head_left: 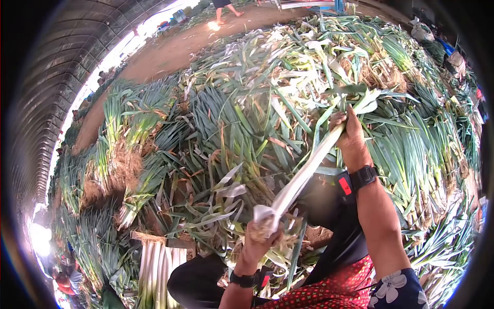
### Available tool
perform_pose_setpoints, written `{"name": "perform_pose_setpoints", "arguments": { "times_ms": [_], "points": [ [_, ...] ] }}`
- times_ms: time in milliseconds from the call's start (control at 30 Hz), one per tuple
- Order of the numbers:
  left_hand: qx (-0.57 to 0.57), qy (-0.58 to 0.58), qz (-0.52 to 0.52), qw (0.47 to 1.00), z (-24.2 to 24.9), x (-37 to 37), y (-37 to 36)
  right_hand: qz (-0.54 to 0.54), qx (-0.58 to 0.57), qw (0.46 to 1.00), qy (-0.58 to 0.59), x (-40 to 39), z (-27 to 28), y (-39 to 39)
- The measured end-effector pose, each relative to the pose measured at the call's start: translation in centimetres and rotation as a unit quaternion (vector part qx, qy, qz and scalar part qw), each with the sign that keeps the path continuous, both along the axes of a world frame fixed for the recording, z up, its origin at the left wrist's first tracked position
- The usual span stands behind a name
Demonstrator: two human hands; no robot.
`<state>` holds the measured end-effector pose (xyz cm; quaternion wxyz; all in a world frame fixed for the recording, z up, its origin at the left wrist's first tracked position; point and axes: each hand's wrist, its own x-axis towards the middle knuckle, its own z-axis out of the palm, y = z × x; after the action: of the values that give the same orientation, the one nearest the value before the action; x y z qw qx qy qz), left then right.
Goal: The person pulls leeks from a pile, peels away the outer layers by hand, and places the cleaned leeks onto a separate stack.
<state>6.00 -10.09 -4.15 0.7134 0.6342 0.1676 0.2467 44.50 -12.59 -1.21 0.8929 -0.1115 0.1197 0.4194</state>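
Observation:
A long leek [307, 172] slants across in front of me, its white shaft bare and its green top up and to the right. My right hand [351, 135] is closed around the upper shaft, just below the leaves. Down at the root end, my left hand [261, 241] is closed on the leek, with a pale curled layer [264, 212] beside the fingers. The left fingertips are partly blurred. Left of my knee, several trimmed leeks [154, 268] lie side by side with white stems, near a wooden piece [148, 237].
Heaps of leeks [236, 123] surround me, with rooty bundles [116, 165] at left and more leeks [422, 165] at right. Pale stripped leaves [288, 56] cover the pile ahead. Beyond runs a dirt path [154, 59], where another person's legs [222, 10] show.

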Motion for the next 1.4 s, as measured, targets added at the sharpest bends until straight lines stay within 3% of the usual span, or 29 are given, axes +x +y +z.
{"name": "perform_pose_setpoints", "arguments": {
  "times_ms": [33, 67, 100, 200, 267, 433, 533, 667, 767, 900, 967, 1033, 1067, 1100, 1133, 1267, 1300, 1333, 1400],
  "points": [
    [0.099, -0.010, 0.039, 0.994, 0.2, -0.4, -0.9, -0.019, -0.013, 0.999, 0.049, 0.7, -0.7, -0.3],
    [-0.163, -0.051, -0.001, 0.985, 2.5, -0.9, -1.4, -0.028, -0.028, 0.999, 0.033, 1.0, -1.1, -0.8],
    [-0.031, 0.064, -0.046, 0.996, 4.1, -1.6, -0.9, -0.037, -0.044, 0.998, 0.017, 1.5, -1.9, -1.4],
    [0.035, 0.092, -0.040, 0.994, 5.1, -3.1, -2.2, -0.091, -0.173, 0.979, -0.051, 2.9, -3.4, -1.4],
    [0.126, 0.286, -0.062, 0.948, 7.9, -3.9, -3.2, -0.118, -0.189, 0.970, -0.096, 2.3, -2.6, -1.3],
    [0.163, 0.206, -0.024, 0.965, 8.1, -6.2, -5.3, -0.080, -0.160, 0.981, -0.079, 1.7, -2.6, -0.5],
    [0.141, 0.337, -0.009, 0.931, 9.7, -7.3, -6.2, -0.055, -0.178, 0.979, -0.087, 0.4, -2.5, 0.5],
    [0.210, 0.215, 0.043, 0.953, 8.4, -9.0, -7.4, -0.035, -0.194, 0.974, -0.115, -1.1, -2.6, 1.9],
    [0.169, 0.232, 0.049, 0.956, 9.7, -9.4, -8.0, -0.018, -0.215, 0.971, -0.103, -2.3, -2.3, 2.6],
    [0.242, 0.190, 0.068, 0.949, 8.2, -10.8, -8.4, -0.019, -0.236, 0.964, -0.122, -3.4, -1.9, 3.0],
    [0.200, 0.210, 0.062, 0.955, 8.3, -11.1, -8.9, -0.017, -0.241, 0.962, -0.125, -3.4, -2.0, 3.0],
    [0.292, 0.156, 0.109, 0.938, 7.4, -12.3, -9.7, -0.017, -0.193, 0.973, -0.128, -2.8, -2.7, 2.6],
    [0.294, 0.155, 0.110, 0.937, 8.1, -13.5, -10.2, -0.078, -0.228, 0.954, -0.179, -1.3, -3.4, 2.3],
    [0.160, 0.223, 0.139, 0.951, 9.8, -15.5, -10.7, -0.170, -0.190, 0.918, -0.305, 2.4, -6.4, 1.1],
    [0.021, 0.287, 0.167, 0.943, 10.8, -17.3, -10.7, -0.162, -0.163, 0.959, -0.164, 3.4, -3.3, -0.5],
    [0.016, 0.330, 0.168, 0.929, 10.6, -17.6, -8.5, -0.198, -0.173, 0.947, -0.185, 5.1, -2.1, -2.9],
    [0.225, 0.379, 0.134, 0.888, 10.2, -16.3, -7.2, -0.206, -0.177, 0.944, -0.187, 3.9, -1.0, -2.7],
    [0.424, 0.410, 0.096, 0.802, 9.8, -15.1, -6.1, -0.220, -0.156, 0.950, -0.160, 2.9, 0.2, -2.3],
    [0.435, 0.406, 0.074, 0.800, 9.7, -13.4, -4.1, -0.229, -0.109, 0.954, -0.157, 1.2, 1.4, -1.8]
  ]
}}
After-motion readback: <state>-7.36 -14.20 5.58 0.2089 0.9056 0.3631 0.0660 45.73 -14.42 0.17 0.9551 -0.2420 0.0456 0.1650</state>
